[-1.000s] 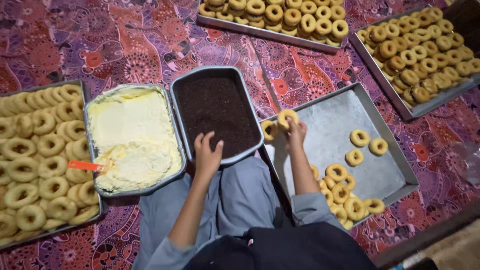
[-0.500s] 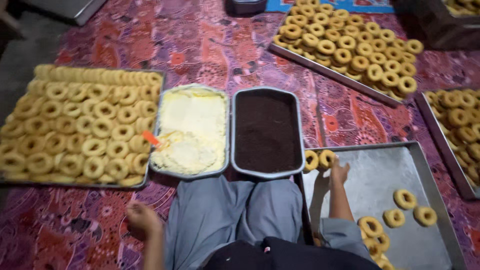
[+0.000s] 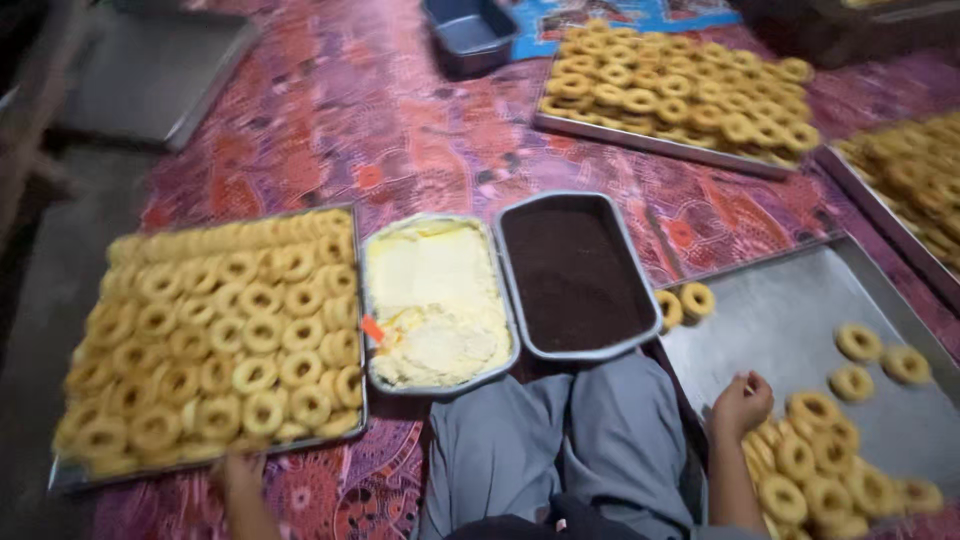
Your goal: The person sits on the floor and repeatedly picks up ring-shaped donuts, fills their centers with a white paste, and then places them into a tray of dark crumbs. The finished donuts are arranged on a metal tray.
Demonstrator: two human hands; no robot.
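Our left hand point(image 3: 243, 474) rests at the near edge of the full tray point(image 3: 60, 475) of ring-shaped pastries point(image 3: 225, 320), touching its rim; the picture is blurred there, and we cannot tell how far its fingers are open or whether it grips anything. Our right hand point(image 3: 741, 402) sits loosely curled on the steel tray point(image 3: 790, 310) at our right, holding nothing that we can make out, just beside the heap of rings point(image 3: 815, 470) in that tray's near corner. Two more rings point(image 3: 684, 303) lie at the tray's far left corner, and a few lie scattered toward its right side. Between the two trays, in front of our knees point(image 3: 560, 440), stand a pan of pale yellow cream point(image 3: 437, 305) with an orange spatula handle point(image 3: 372, 328) at its left edge, and a pan of dark brown crumbs point(image 3: 572, 275). Farther off on the patterned red cloth point(image 3: 400, 130) lies another full tray point(image 3: 680, 90).
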